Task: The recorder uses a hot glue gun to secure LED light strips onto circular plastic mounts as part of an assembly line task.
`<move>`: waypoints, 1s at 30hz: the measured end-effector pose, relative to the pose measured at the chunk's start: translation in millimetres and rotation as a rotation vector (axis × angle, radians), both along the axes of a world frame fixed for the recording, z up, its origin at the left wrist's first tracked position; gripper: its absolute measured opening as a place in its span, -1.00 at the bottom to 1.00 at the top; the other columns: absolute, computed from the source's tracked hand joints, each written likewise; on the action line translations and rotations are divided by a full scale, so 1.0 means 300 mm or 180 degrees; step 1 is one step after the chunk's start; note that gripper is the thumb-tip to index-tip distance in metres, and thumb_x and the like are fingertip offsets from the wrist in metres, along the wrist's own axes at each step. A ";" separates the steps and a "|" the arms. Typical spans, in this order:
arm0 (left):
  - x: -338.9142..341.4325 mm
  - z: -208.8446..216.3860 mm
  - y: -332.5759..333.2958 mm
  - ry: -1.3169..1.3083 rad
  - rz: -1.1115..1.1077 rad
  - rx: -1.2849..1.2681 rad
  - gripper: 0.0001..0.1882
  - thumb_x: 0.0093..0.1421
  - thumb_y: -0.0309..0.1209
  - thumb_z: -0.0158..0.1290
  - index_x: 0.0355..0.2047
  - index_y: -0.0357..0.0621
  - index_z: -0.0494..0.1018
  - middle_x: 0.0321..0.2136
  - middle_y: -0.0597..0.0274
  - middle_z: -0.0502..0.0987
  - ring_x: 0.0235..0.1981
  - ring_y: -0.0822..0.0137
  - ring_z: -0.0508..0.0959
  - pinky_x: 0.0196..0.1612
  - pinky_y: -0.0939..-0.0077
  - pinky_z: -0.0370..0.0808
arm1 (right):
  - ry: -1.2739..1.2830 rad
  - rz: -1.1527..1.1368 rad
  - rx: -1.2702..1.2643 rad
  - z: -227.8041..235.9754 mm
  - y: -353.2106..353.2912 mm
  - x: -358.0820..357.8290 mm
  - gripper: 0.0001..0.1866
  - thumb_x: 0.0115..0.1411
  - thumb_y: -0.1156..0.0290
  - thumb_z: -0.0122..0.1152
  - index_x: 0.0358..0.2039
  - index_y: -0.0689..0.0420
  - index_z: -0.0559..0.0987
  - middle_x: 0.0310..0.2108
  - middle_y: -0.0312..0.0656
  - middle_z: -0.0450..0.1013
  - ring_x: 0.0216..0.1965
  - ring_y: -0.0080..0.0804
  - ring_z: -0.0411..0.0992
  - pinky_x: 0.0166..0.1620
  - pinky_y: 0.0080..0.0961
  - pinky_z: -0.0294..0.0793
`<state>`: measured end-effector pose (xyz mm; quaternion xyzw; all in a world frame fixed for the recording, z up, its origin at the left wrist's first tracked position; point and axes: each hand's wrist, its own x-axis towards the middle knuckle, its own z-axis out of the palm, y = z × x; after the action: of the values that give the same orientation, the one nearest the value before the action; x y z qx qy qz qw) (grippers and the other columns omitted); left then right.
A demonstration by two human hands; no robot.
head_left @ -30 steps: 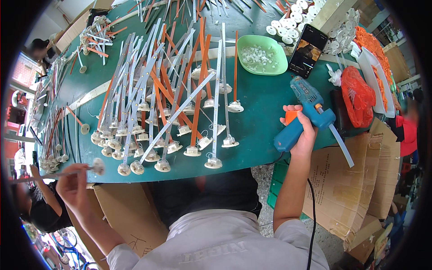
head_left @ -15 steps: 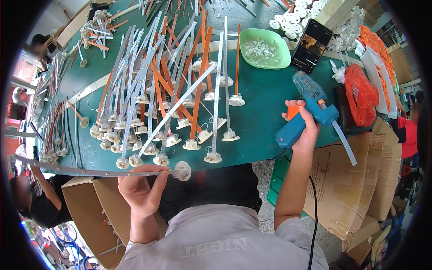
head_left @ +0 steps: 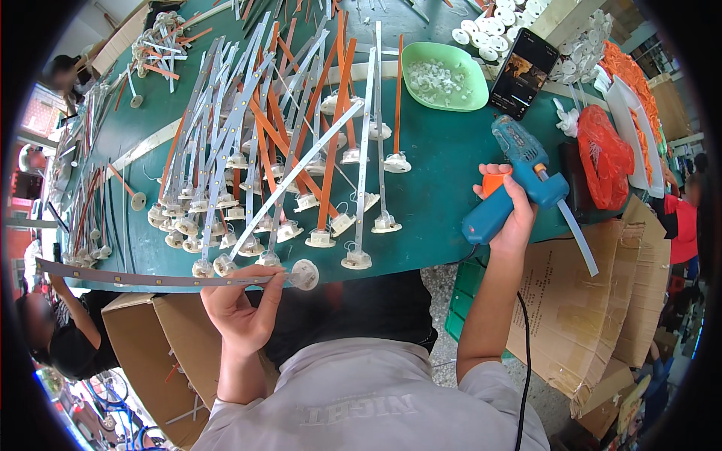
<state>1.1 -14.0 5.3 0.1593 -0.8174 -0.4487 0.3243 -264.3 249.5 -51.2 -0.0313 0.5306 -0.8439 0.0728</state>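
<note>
At the table's near edge, my left hand (head_left: 244,308) pinches an LED strip (head_left: 158,280) close to its right end. A round whitish cap (head_left: 304,275) sits on that end, just past my fingertips, while the strip's other end reaches far left. My right hand (head_left: 513,210) is wrapped round the handle of a blue glue gun (head_left: 487,216) with an orange trigger. A translucent glue stick (head_left: 577,237) juts out of its back, toward me. The nozzle end points away over the table. Several finished-looking strips with round caps (head_left: 356,258) lie in a heap beyond my left hand.
A green bowl (head_left: 481,83) of small white pieces stands beyond the glue gun, beside a phone (head_left: 524,74). Piled white discs (head_left: 492,34) are at the back. A red plastic bag (head_left: 604,161) lies at right. Cardboard boxes (head_left: 579,301) flank me, and a black cord (head_left: 526,353) hangs at right.
The LED strip's far left end has shifted slightly to the right and its capped end a little upward, along with my left hand. My right hand and the glue gun have barely moved.
</note>
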 end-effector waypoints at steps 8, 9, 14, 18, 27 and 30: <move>-0.002 -0.005 0.005 0.0052 0.0045 0.0156 -0.88 0.01 -0.73 0.28 -0.41 -0.37 0.64 -0.50 0.19 0.67 -0.54 0.50 0.55 -0.46 0.69 0.35 | 0.0010 -0.0007 0.0000 -0.001 0.000 0.000 -0.83 0.26 0.42 0.18 -0.15 0.16 0.56 -0.18 -0.13 0.55 -0.01 -0.18 0.53 -0.14 -0.17 0.63; 0.014 -0.006 -0.007 -0.0121 -0.0132 0.0059 -0.87 0.05 -0.75 0.25 -0.36 -0.42 0.60 -0.43 0.11 0.67 -0.44 0.44 0.61 -0.33 0.65 0.45 | 0.0005 -0.0018 0.0009 -0.002 0.001 -0.001 -0.82 0.26 0.42 0.18 -0.15 0.16 0.56 -0.18 -0.13 0.55 -0.01 -0.18 0.53 -0.14 -0.17 0.63; 0.020 -0.012 -0.007 -0.0255 -0.0342 -0.0040 -0.86 0.09 -0.78 0.23 -0.31 -0.48 0.57 -0.36 0.02 0.67 -0.33 0.37 0.66 -0.19 0.60 0.56 | 0.0021 0.0027 0.0005 0.004 0.001 0.003 -0.82 0.26 0.43 0.18 -0.15 0.17 0.56 -0.17 -0.14 0.54 -0.01 -0.18 0.53 -0.15 -0.17 0.63; 0.002 -0.016 0.013 -0.0167 -0.0149 0.0050 -0.87 0.04 -0.76 0.25 -0.36 -0.43 0.60 -0.44 0.09 0.67 -0.42 0.42 0.62 -0.30 0.64 0.49 | 0.0080 0.0080 0.0123 -0.008 0.008 0.000 -0.76 0.29 0.36 0.13 -0.11 0.20 0.57 -0.12 -0.08 0.55 0.03 -0.14 0.52 -0.11 -0.20 0.61; 0.002 -0.021 0.013 -0.0061 -0.0006 0.0068 -0.89 0.00 -0.74 0.27 -0.42 -0.38 0.64 -0.50 0.16 0.67 -0.52 0.48 0.58 -0.43 0.68 0.41 | 0.0012 0.0047 0.0003 0.007 0.002 0.012 -0.83 0.25 0.44 0.18 -0.16 0.17 0.56 -0.17 -0.17 0.53 -0.03 -0.20 0.54 -0.16 -0.19 0.63; 0.008 -0.023 0.013 -0.0083 0.0013 0.0045 -0.89 0.01 -0.73 0.28 -0.41 -0.39 0.63 -0.49 0.15 0.68 -0.51 0.48 0.59 -0.43 0.68 0.42 | -0.0010 0.0060 0.0008 0.000 -0.006 0.010 -0.83 0.25 0.43 0.18 -0.16 0.16 0.56 -0.18 -0.16 0.53 -0.03 -0.18 0.54 -0.17 -0.19 0.63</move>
<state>3.5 -10.0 -1.7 0.1690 -0.8181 -0.4517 0.3133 -261.3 247.8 -51.3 -0.0348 0.5312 -0.8426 0.0817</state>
